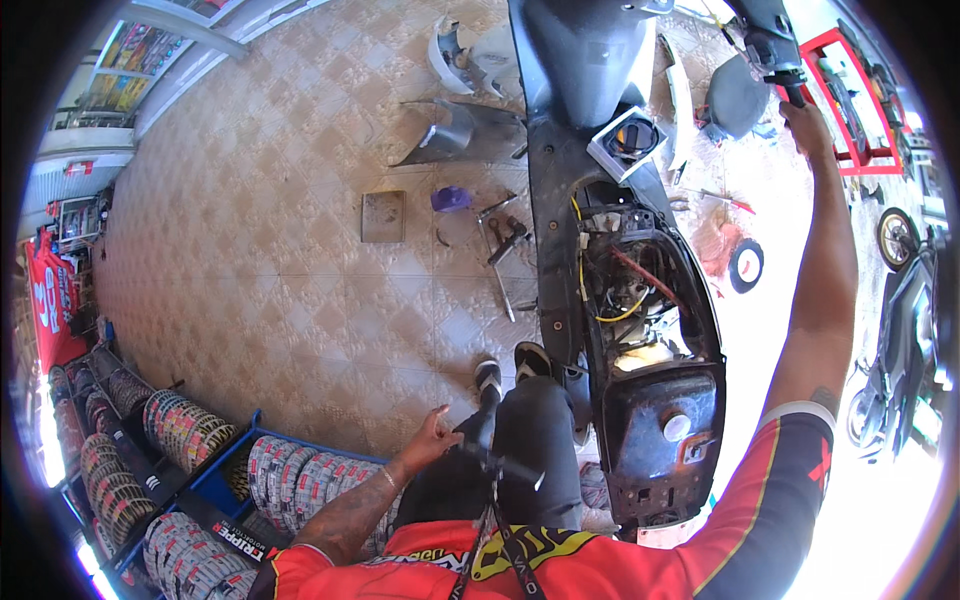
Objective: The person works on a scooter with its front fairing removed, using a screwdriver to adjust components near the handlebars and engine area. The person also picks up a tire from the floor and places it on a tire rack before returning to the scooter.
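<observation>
Right hand gripping scooter handlebar, left hand low by the lap

Right hand (808, 130) is closing around the black handlebar grip (795, 94), arm reaching out nearly straight. Left hand (432, 442) is hovering near the thigh, fingers partly curling; cannot tell if it is holding the dark bar (505, 466) just beside it. The grip is probably feeling rubbery and non-slip, so it is offering the best hold. The scooter (625, 275) is standing right of the legs, stripped, its middle opening up to wires and metal. Whole thing is likely weighing a lot, frame stiff, front end swinging with the bar; a second hold is probably belonging on the solid rear frame. Exposed yellow cable (622, 318) is looking soft and easy to snag, so not for pulling. Pale square box (628, 145) is resting on the scooter, likely light and apt to slide. Farther out, a loose dark panel (465, 132) is lying on the tiles, probably thin and crackable, and a small wheel (746, 266) is lying on the other side
</observation>
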`<state>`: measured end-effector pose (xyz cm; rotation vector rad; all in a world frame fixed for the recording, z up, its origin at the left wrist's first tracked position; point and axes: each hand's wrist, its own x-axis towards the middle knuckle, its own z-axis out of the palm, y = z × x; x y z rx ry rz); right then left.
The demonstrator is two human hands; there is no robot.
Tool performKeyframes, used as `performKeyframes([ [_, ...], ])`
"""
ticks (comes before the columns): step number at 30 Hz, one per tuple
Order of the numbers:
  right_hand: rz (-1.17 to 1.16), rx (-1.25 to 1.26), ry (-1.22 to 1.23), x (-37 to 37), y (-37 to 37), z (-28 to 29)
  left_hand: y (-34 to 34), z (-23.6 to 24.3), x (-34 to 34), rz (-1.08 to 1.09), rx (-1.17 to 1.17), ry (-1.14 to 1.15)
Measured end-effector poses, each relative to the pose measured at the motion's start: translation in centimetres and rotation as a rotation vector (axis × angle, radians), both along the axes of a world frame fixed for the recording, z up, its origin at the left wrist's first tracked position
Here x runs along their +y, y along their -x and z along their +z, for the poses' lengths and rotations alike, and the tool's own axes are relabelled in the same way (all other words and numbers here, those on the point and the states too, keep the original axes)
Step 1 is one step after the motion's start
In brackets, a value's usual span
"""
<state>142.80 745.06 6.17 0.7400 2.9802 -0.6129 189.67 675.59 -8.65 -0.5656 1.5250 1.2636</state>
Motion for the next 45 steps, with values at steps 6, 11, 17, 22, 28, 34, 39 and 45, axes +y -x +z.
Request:
performKeyframes([
  [6, 0.012, -0.102, 0.182, -0.3, -0.2, 0.1, -0.2, -0.1, 1.6, -0.074, 0.066, -0.011],
  [11, 0.112, 0.059, -0.324, -1.9, -1.2, 0.6, 0.8, -0.5, 2.5, -0.025, 0.006, -0.044],
  [17, 0.073, 0.128, -0.357, -3.0, -1.9, 0.5, 0.3, -1.0, 1.2, -0.108, 0.142, 0.082],
  [22, 0.051, 0.052, -0.336, -2.9, 0.1, 0.3, -1.5, -0.1, -0.6, 0.077, 0.055, 0.04],
  [28, 0.0, 0.007, -0.25, -0.7, -0.2, 0.0, -1.7, -1.0, -1.1, -0.029, 0.018, 0.083],
  [34, 0.09, 0.0, -0.203, 1.3, 1.4, -1.4, -1.6, -0.5, -0.7, 0.022, 0.132, 0.04],
  [39, 0.08, 0.099, -0.055, 1.9, 1.6, -1.8, -1.7, -1.1, 0.3, -0.037, 0.239, 0.032],
  [45, 0.049, -0.004, 0.26, 0.0, 0.5, 0.2, -2.3, -0.9, 1.9, -0.051, 0.034, 0.02],
])
